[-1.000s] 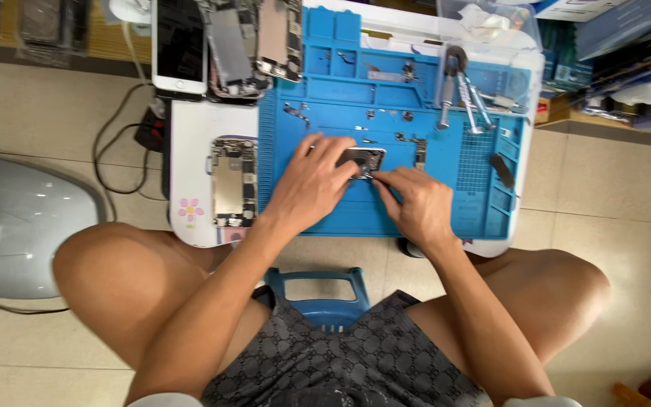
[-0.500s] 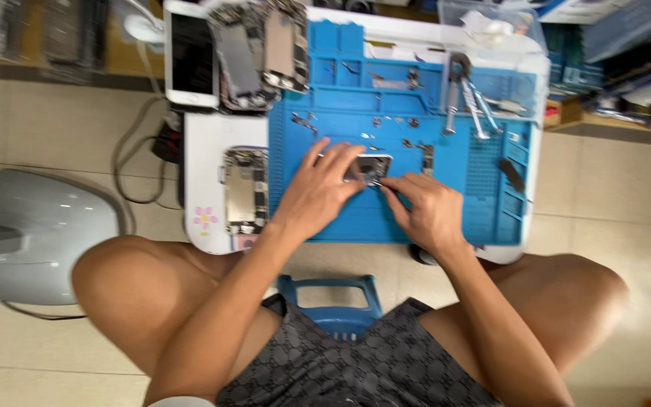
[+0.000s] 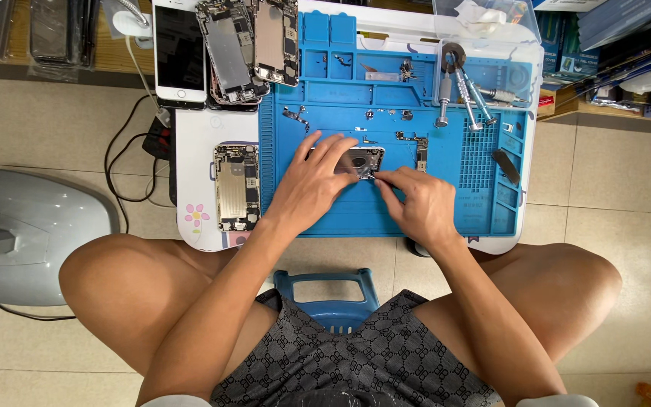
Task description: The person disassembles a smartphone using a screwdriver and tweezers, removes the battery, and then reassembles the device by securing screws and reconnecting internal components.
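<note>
Hands, left (image 3: 312, 183) and right (image 3: 416, 205), on small phone part (image 3: 362, 160) over blue mat (image 3: 340, 218).

The floor (image 3: 54, 120) is laid with large beige tiles, pale grout lines running between them, evenly lit with soft shadows. A low white desk (image 3: 201, 139) stands on it, against a wooden ledge (image 3: 114, 60) along the far side. A grey rounded plastic seat (image 3: 28, 230) sits at the left, a black cable (image 3: 126, 162) looping across the tiles beside it. A blue plastic stool (image 3: 325, 290) shows below the desk.
</note>
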